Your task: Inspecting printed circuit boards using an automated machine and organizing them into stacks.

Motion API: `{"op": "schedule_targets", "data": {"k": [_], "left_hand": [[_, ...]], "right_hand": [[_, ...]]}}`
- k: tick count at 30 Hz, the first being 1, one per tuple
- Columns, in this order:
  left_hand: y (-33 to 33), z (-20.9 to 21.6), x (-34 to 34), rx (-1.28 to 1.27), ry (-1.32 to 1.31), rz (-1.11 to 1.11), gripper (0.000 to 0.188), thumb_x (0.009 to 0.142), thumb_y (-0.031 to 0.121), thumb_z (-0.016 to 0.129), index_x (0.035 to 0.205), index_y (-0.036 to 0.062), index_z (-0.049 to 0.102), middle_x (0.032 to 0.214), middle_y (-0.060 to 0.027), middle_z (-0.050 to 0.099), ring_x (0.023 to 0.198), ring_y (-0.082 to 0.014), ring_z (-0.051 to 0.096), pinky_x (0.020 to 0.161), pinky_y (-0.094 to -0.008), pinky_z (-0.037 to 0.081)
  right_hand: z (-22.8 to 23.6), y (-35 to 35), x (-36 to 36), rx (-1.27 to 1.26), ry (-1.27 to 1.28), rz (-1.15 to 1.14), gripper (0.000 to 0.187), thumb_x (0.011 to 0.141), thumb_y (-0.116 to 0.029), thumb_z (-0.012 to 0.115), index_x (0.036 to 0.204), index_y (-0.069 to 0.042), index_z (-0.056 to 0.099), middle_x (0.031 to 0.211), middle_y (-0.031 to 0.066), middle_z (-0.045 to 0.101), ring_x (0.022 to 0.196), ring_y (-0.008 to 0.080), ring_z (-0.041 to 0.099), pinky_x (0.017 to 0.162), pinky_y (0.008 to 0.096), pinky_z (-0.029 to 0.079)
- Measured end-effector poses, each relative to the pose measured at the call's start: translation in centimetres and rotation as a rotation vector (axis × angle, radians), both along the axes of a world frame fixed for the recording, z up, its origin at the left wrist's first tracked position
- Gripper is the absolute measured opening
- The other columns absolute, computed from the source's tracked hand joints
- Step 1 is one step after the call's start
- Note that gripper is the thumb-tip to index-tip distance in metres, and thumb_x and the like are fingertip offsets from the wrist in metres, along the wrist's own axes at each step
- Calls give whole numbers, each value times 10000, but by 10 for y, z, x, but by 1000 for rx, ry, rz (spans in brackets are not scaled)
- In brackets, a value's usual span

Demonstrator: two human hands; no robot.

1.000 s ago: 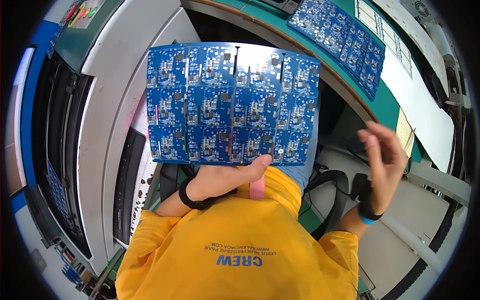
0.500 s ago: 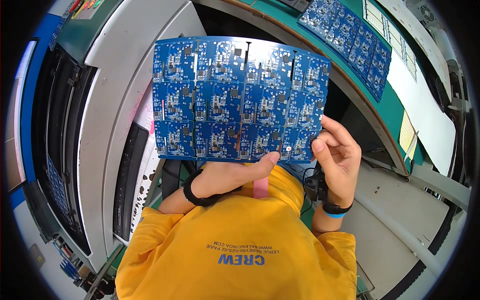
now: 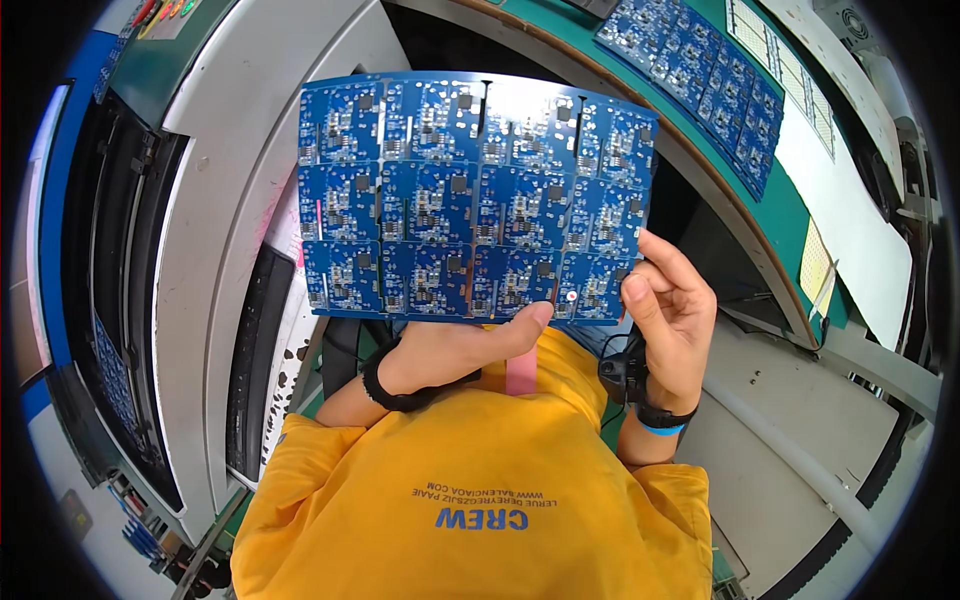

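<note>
A blue circuit board panel (image 3: 425, 205), divided into rows of like units with small chips and parts, is held up in front of me, its face tilted toward me. My left hand (image 3: 465, 352) is closed on its near edge, thumb over the front and the other fingers hidden beneath. At the near right corner, my right hand (image 3: 672, 310) grips the edge between thumb and bent fingers. Close by my right thumb, a small round pale mark (image 3: 571, 296) shows on the panel. Light glares off the panel's far edge.
A pale grey machine housing (image 3: 225, 230) stands to my left, with a dark slot beside it. On the green curved bench (image 3: 560, 45) at the far right lies another blue circuit board panel (image 3: 700, 85). White sheets (image 3: 850, 215) lie beyond it. A dark keyboard (image 3: 260, 360) sits at left.
The panel and both my hands have shifted slightly to the left. My grip on the panel looks the same.
</note>
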State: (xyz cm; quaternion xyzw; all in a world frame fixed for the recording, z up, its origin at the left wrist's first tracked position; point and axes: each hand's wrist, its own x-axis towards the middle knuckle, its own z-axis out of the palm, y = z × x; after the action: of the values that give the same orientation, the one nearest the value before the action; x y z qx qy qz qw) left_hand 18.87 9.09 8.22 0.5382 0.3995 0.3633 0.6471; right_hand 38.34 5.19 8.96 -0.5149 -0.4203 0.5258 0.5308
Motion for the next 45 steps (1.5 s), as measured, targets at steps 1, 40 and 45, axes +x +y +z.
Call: {"op": "schedule_targets", "data": {"k": [1, 40, 45], "left_hand": [[1, 1, 0, -17, 10, -19, 304, 766, 132, 692, 1037, 38, 592, 959, -31, 623, 845, -112, 580, 771, -241, 460], [11, -17, -11, -147, 0, -216, 482, 771, 274, 693, 1160, 34, 540, 1141, -88, 577, 1031, -184, 533, 938, -288, 389], [28, 2, -18, -227, -16, -402, 604, 729, 160, 739, 1240, 8, 454, 1203, -94, 526, 1077, -186, 498, 962, -304, 382]], "right_hand": [[-1, 0, 1, 0, 6, 5, 390, 882, -79, 575, 1232, 57, 470, 804, 36, 602, 693, 61, 520, 599, 194, 446], [12, 25, 30, -107, 69, 76, 261, 812, -24, 641, 1044, 40, 539, 815, 46, 595, 690, 70, 551, 595, 206, 471], [40, 37, 31, -177, -60, 200, 289, 804, -41, 655, 1058, 30, 537, 837, 33, 612, 701, 60, 559, 580, 194, 461]]}}
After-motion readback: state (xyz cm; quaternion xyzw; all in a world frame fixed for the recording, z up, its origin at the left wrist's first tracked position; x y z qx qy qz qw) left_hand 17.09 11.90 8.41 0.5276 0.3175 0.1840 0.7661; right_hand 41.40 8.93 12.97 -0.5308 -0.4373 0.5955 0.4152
